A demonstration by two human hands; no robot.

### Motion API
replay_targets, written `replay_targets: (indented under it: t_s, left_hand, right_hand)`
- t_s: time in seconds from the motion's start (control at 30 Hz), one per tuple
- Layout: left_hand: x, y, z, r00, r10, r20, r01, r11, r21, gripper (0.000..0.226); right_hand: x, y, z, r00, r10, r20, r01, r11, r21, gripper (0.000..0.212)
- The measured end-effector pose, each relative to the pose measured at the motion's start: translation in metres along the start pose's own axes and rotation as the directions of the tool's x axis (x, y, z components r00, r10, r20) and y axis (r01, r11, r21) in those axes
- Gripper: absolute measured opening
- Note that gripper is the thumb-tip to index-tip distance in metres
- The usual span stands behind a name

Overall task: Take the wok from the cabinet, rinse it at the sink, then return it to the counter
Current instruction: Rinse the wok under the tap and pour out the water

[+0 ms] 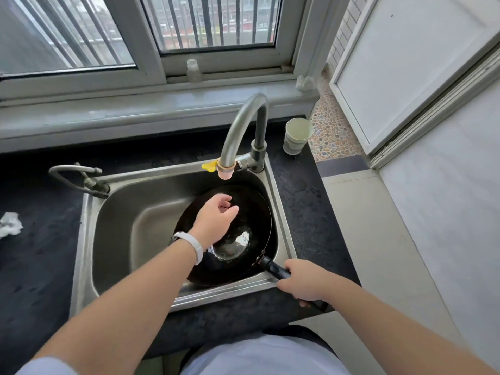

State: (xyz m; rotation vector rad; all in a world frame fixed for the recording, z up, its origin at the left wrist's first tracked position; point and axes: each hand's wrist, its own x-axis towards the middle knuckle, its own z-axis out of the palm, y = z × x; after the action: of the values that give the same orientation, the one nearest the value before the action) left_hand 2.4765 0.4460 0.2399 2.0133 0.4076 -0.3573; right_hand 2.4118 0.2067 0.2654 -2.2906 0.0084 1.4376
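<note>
The round black metal wok (261, 220) sat in the shiny steel sink (130, 212), on the right side, under the tall bent grey tap (240, 125). The wok leaned a little. A small pool of water (238, 243) shone at its bottom. Its long black handle (273, 267) stuck out over the near right corner of the sink.

The right hand (303, 282) was wrapped tight around that handle, fingers curled under it.

The left hand (216, 215) was over the inside of the wok. Its fingers were bent loosely and held nothing. I could not tell if it touched the wok. A white band (193, 244) was on that wrist.

The tip of the tap had a pink nozzle (226, 171) with a yellow bit (209, 166) beside it. A small thin grey tap (78, 177) stood at the far left corner of the sink.

The sink was set in a dark speckled counter (40, 253). A white paper cup (297, 136) stood on the counter behind the tall tap, to the right. A crumpled white paper (9, 224) lay on the counter far to the left. A little clear bottle (194, 70) stood on the window sill.
</note>
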Motion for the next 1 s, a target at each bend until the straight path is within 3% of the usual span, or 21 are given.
replay_targets:
  t_s: [0.1,0.2,0.3,0.53,0.63,0.8,0.87,1.0]
  left_hand:
    - [0.025,0.016,-0.015,0.993,0.115,-0.034,-0.110,0.987,0.119,0.047]
    - [0.038,0.031,-0.028,0.975,0.215,-0.056,-0.197,0.953,0.231,0.047]
    - [0.043,0.042,-0.035,0.957,0.290,0.011,-0.279,0.907,0.315,0.047]
    - [0.067,0.048,-0.040,0.900,0.398,0.175,-0.434,0.845,0.311,0.039]
    - [0.074,0.044,-0.038,0.883,0.430,0.187,-0.469,0.811,0.350,0.024]
    - [0.088,0.042,-0.039,0.859,0.467,0.210,-0.511,0.753,0.415,0.032]
    - [0.092,0.041,-0.040,0.836,0.506,0.212,-0.544,0.717,0.435,0.024]
    - [0.097,0.036,-0.041,0.837,0.515,0.185,-0.542,0.735,0.407,0.018]
  right_hand:
    - [-0.003,-0.001,0.002,0.992,-0.031,-0.119,0.002,0.972,-0.237,0.023]
    - [-0.005,-0.003,0.008,0.978,-0.071,-0.198,0.002,0.944,-0.329,0.023]
    - [-0.005,-0.002,0.010,0.976,-0.061,-0.210,-0.002,0.958,-0.288,0.021]
    - [-0.002,0.000,0.002,0.992,-0.038,-0.121,0.028,0.996,-0.084,0.016]
    - [-0.002,0.000,0.001,0.991,-0.039,-0.127,0.032,0.998,-0.062,0.016]
    - [-0.002,0.003,0.002,0.985,-0.036,-0.170,0.033,0.999,-0.023,0.021]
    - [-0.001,0.003,0.003,0.985,-0.026,-0.171,0.025,1.000,-0.009,0.021]
    - [-0.001,0.002,0.002,0.984,-0.015,-0.178,0.015,1.000,-0.001,0.024]
